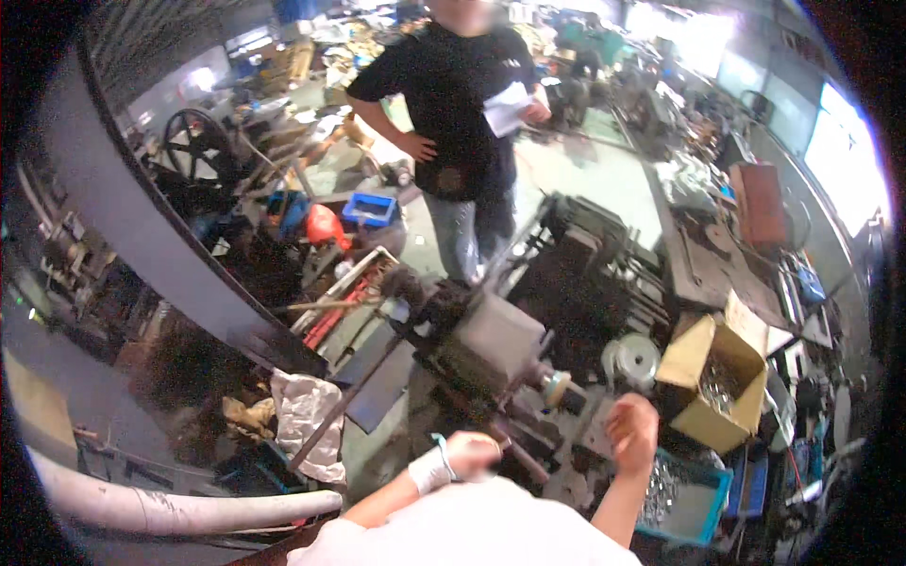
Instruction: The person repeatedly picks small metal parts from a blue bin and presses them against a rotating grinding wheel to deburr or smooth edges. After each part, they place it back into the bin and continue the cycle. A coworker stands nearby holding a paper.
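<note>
In front of me stands a dark metal machine with a boxy grey housing (498,338) and a round spindle end (555,385). My left hand (475,455), with a white wrap at its wrist, is closed close to my body, beside the machine's lower lever (522,460). Whatever it grips is too blurred to name. My right hand (631,432) is raised to the right of the spindle, its fingers curled in. What lies between those fingers cannot be made out. Below the right hand sits a teal bin (722,505) with small shiny metal parts.
A cardboard box (681,363) with metal pieces stands right of my right hand, near a white roll (634,360). Across the machine, a person (462,104) in black holds a white paper (507,108). A blue crate (369,208) and a pale pipe (189,510) are at the left.
</note>
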A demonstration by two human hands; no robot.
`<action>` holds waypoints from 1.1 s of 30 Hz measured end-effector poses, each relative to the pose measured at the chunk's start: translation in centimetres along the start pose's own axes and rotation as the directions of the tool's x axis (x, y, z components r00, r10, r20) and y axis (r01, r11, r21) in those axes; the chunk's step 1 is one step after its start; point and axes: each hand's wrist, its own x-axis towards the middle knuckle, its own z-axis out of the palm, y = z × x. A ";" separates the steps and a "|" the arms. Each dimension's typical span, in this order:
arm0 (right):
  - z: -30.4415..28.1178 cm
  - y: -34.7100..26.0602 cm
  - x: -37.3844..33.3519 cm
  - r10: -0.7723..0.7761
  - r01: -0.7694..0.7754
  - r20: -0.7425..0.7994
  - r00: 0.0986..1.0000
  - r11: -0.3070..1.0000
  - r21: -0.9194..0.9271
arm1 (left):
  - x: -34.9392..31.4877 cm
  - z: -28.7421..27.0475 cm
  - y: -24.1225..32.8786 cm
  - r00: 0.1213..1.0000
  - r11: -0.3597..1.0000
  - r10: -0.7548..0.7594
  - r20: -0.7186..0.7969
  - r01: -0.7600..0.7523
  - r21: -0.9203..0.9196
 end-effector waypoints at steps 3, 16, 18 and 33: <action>-9.4 0.0 3.4 0.063 0.139 -0.162 0.985 0.269 0.953 | 0.0 -0.8 0.4 1.000 0.968 -0.016 -0.012 0.013 -0.251; -14.1 -0.2 0.2 -0.006 0.605 -0.615 0.789 0.188 0.774 | -1.7 -0.7 0.8 0.999 0.900 -0.023 -0.037 0.004 -0.435; -14.0 -0.1 -0.2 -0.004 0.619 -0.631 0.776 0.202 0.759 | -1.5 -0.8 0.3 0.999 0.907 -0.027 -0.044 0.006 -0.422; -13.7 0.2 -1.4 0.032 0.561 -0.587 0.809 0.254 0.788 | -1.5 -0.6 0.1 0.999 0.918 -0.040 0.022 0.045 -0.394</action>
